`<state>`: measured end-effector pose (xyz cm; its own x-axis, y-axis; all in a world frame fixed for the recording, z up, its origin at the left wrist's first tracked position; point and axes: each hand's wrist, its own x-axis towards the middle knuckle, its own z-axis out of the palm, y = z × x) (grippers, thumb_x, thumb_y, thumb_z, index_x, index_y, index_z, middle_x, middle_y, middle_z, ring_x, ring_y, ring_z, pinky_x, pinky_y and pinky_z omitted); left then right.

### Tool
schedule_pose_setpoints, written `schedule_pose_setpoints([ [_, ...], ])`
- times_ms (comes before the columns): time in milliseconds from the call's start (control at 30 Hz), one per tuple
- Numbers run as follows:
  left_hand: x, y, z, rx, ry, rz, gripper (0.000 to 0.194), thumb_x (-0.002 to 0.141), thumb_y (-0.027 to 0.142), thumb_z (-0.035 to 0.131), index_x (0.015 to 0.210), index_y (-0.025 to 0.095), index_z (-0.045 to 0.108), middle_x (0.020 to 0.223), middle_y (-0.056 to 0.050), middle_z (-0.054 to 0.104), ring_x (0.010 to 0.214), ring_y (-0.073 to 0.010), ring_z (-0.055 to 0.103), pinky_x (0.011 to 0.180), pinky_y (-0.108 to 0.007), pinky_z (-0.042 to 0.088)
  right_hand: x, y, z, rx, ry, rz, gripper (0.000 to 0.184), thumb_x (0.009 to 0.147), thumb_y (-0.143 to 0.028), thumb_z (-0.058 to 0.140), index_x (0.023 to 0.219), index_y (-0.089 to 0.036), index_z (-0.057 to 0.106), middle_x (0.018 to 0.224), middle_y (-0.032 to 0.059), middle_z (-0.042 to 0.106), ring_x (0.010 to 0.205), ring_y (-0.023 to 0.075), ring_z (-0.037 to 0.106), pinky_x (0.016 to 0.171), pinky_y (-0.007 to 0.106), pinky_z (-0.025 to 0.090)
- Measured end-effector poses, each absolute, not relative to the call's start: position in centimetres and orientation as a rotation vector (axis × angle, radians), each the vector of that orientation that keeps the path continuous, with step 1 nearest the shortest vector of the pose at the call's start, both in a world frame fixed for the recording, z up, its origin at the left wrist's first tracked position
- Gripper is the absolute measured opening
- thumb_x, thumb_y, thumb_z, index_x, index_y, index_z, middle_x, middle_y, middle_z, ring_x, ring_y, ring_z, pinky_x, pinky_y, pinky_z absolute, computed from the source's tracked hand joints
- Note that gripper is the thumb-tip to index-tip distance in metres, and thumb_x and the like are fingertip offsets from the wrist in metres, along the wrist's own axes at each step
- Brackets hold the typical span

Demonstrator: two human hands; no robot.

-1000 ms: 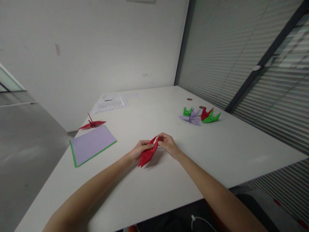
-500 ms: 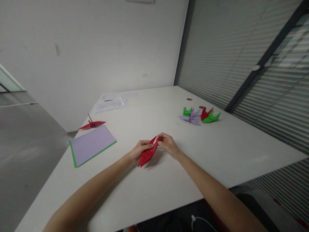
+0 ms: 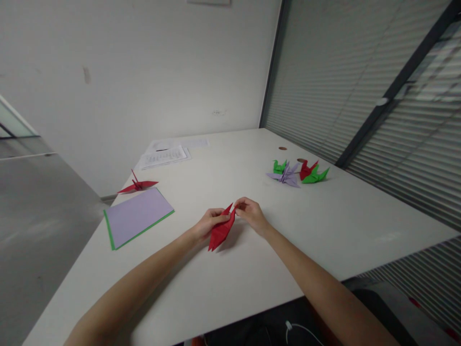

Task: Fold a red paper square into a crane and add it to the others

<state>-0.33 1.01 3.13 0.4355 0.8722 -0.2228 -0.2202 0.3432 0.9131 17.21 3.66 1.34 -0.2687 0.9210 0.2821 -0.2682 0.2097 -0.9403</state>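
Between my hands is a red folded-paper piece, partly shaped, with two narrow points at its upper end and split tips at its lower end. My left hand is closed on its left side, thumb lying across the paper. The fingertips of my right hand pinch the upper right point. One other upper point stands free between the hands. The paper is held just over the table, its shadow falling to the right. My fingers hide part of the folds.
On the left lie a lilac sheet over green paper and a red paper crane. Printed sheets lie farther back. At right stand a lilac crane, green cranes and a red one. The white table ends nearby.
The red paper's lower end has swung slightly to the right, and its two upper points have spread a little. Both hands keep their grip and have barely shifted.
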Motion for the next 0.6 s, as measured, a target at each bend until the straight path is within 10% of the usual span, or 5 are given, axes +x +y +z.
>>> schedule_pose_setpoints([
  [600,0.25,1.07,2.53,1.082,0.973,1.011,0.044,0.057,0.049,0.081,0.077,0.011,0.069,0.061,0.000,0.059,0.050,-0.0063,0.046,0.048,-0.020,0.031,17.11,3.43,1.10,-0.687,-1.685,0.688,0.006,0.078,-0.024,0.064,0.073,-0.021,0.062,0.074,0.0004,0.054,0.063,0.0124,0.050,0.057,0.027,0.041],
])
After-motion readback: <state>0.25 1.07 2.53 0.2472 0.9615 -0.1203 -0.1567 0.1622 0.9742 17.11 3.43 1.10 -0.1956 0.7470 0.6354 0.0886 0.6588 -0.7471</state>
